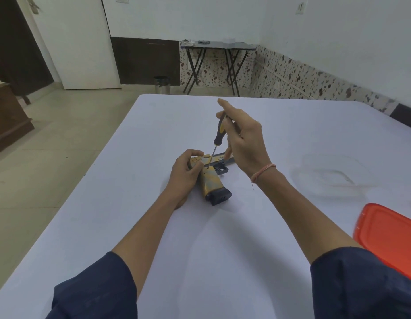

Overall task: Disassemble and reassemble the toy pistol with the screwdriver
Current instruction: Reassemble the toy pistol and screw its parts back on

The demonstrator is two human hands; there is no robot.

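Note:
A yellow and dark-blue toy pistol (211, 180) lies on its side in the middle of the white table (153, 139), grip pointing toward me. My left hand (187, 168) presses on its rear end and holds it down. My right hand (242, 140) holds a screwdriver (219, 130) with a black and yellow handle almost upright above the pistol. The thin shaft runs down to the pistol's side, and its tip rests at a screw spot near my left thumb. The index finger of my right hand sticks up.
A clear plastic container (333, 174) stands on the table to the right. An orange lid (390, 236) lies at the right edge, nearer me. Beyond the table are a folding table (217, 46), a metal bin (162, 85) and a door.

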